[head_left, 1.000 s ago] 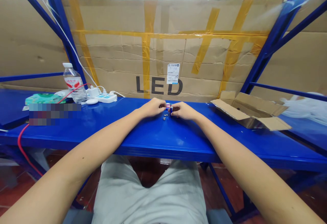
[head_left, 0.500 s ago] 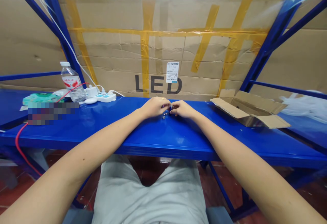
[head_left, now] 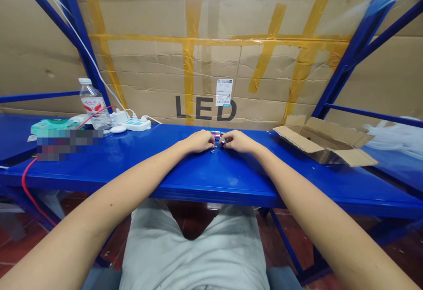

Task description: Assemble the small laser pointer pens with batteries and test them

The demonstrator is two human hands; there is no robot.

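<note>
My left hand (head_left: 199, 141) rests at the table's far middle, fingers curled down together beside a few small silvery pieces (head_left: 213, 151). Whatever its fingertips pinch, if anything, is too small to make out. A short way to the right, my right hand (head_left: 238, 141) pinches a small shiny round piece (head_left: 224, 141) between thumb and fingers. Behind and between both hands lies a row of thin, brightly coloured sticks (head_left: 216, 134), partly covered by the fingers.
An open cardboard box (head_left: 325, 142) stands right on the blue table (head_left: 211, 180). To the left are a water bottle (head_left: 94, 107), a white power strip (head_left: 137, 125) and a green packet (head_left: 56, 126). A large cardboard sheet (head_left: 148, 69) closes off the back.
My hands have moved apart, uncovering the coloured sticks behind them. My left hand has lowered toward the small silvery pieces; the round piece in my right hand now shows.
</note>
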